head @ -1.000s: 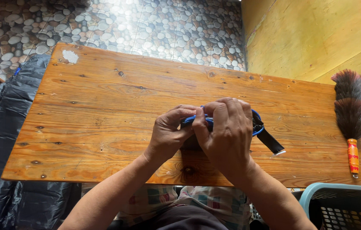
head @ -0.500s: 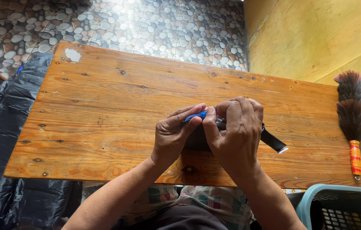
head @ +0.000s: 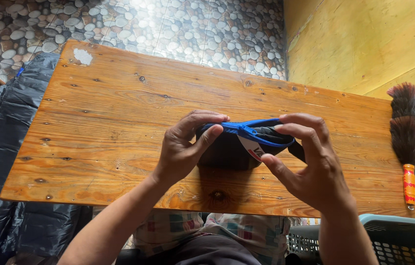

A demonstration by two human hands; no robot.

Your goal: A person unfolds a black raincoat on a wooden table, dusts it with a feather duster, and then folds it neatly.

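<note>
Black pouch (head: 227, 152) pinched between left hand (head: 183, 149), right hand (head: 310, 167), mid-table (head: 119, 113).

Left hand (head: 184, 147), right hand (head: 310, 164) pinching.

You sit in a home: plank counter (head: 119, 122), pebble-tile floor (head: 168, 24), feather duster (head: 407, 132), laundry basket (head: 408, 240).

The pouch (head: 237, 147) sits on the desk (head: 119, 122), between the left hand (head: 183, 152) and the right hand (head: 310, 172). The duster (head: 407, 137) lies on the desk, right of the right hand. The basket (head: 403, 240) is below that hand.
</note>
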